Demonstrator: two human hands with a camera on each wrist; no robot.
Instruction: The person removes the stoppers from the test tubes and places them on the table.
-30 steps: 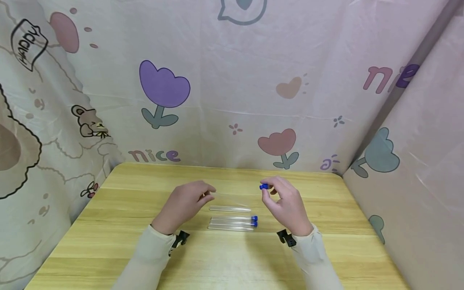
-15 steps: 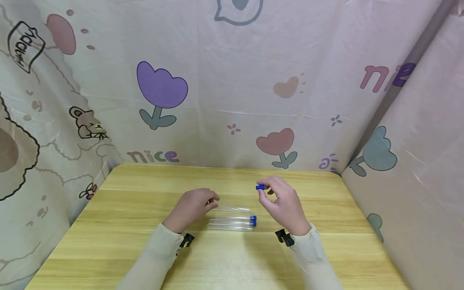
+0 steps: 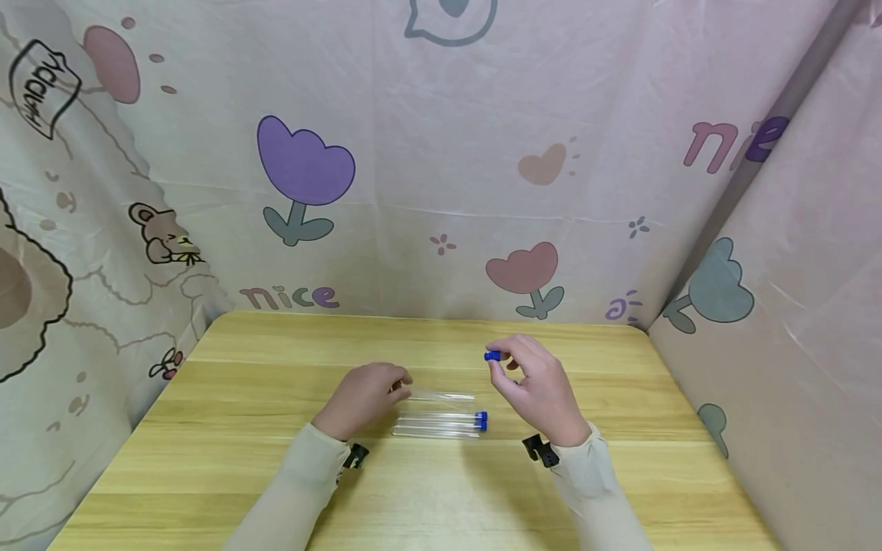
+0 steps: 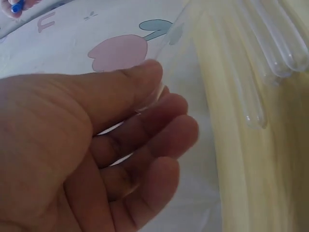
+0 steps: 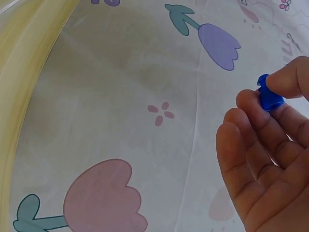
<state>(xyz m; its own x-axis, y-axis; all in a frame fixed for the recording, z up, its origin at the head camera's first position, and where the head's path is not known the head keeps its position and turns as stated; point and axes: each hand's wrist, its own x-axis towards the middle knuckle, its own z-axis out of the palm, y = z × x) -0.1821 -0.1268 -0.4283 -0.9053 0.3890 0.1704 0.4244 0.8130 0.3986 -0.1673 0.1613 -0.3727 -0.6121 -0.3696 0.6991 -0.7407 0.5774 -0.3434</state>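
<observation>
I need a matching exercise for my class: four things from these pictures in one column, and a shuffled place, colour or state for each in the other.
1. Left hand
2. Right hand
3. Capped tubes
4. Left sleeve

A. cream-coloured
B. pinches a blue stopper
C. lying on the wooden table
D. holds a clear tube

Pairs: 1-D, 2-B, 3-C, 4-A

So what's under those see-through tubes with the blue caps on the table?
The yellow wooden table shows through the clear tubes. Right beneath the blue caps, I can't tell, because they cover that spot.
</observation>
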